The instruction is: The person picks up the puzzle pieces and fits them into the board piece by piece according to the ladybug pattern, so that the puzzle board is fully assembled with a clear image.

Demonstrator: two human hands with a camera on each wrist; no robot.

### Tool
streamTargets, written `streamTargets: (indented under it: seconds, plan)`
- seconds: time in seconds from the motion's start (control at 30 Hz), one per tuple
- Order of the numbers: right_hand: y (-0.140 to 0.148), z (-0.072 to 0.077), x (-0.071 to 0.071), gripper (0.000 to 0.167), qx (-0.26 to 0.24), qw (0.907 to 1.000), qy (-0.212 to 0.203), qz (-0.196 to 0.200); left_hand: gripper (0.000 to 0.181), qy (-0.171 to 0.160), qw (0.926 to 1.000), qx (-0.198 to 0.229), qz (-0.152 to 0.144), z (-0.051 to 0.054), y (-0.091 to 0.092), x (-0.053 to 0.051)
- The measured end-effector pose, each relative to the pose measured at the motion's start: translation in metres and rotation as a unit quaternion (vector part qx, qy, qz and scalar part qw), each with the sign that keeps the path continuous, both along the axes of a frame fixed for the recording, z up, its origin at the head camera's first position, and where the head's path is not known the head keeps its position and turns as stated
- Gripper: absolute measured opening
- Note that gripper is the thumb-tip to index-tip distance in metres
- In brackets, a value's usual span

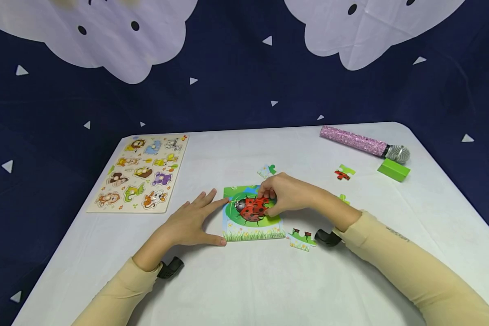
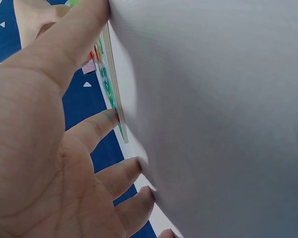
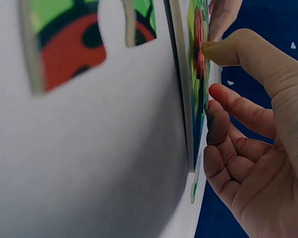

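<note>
A square ladybug puzzle (image 1: 244, 231) lies flat on the white table. My left hand (image 1: 189, 222) is spread at its left side, the index fingertip and thumb touching that edge. In the left wrist view the fingers of my left hand (image 2: 54, 144) look straight and hold nothing. My right hand (image 1: 289, 194) is over the puzzle's right part, thumb and fingers pinching a puzzle piece (image 3: 206, 89) against the board. Much of that piece is hidden by the fingers. A loose puzzle piece (image 1: 301, 241) with grass and red bits lies just right of the puzzle's lower corner.
More loose pieces lie about: a blue-green one (image 1: 266, 170) behind the puzzle, a red-green one (image 1: 344, 172) to the right, and a green one (image 1: 344, 198) partly behind the right forearm. Farther out are an animal board (image 1: 140, 174), a pink glittery microphone (image 1: 354, 141) and a green block (image 1: 393, 170).
</note>
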State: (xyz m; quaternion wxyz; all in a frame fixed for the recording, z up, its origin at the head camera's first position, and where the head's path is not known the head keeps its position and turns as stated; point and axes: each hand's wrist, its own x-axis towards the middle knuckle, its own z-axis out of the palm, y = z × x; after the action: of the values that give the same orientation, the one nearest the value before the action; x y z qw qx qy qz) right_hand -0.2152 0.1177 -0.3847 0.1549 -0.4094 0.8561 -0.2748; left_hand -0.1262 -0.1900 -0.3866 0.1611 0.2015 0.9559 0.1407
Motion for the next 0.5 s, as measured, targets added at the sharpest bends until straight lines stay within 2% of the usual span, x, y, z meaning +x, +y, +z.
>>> streamTargets:
  seconds: [0.5]
  plan:
    - [-0.011,-0.001,0.004,0.034,0.023,0.9995,0.011,0.017,0.111,-0.004,1.0000,-0.003,0.004,0.001,-0.001,0.001]
